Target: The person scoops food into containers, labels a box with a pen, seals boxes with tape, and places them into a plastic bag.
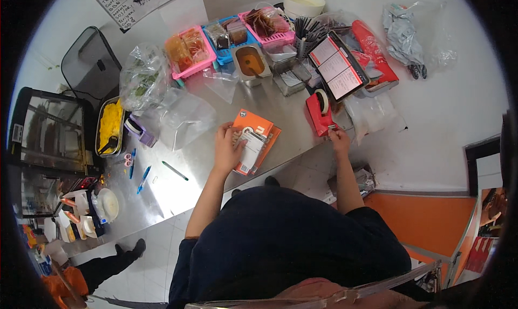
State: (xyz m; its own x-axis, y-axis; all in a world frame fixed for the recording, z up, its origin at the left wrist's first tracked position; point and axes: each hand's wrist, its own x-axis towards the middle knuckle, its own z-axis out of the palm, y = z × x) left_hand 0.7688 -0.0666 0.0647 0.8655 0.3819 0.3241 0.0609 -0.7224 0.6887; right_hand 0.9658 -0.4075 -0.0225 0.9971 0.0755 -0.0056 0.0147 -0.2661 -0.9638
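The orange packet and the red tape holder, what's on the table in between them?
Nothing: in the head view, only bare shiny metal table shows between the orange packet under the left hand and the red tape holder the right hand touches.

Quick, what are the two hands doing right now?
Left hand: open, pressing flat on the orange packet.
Right hand: fingers pinched at the red tape dispenser, apparently on the tape end.

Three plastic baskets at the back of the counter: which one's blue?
The middle basket, flanked by two pink ones; it sits directly behind the steel pan of brown sauce.
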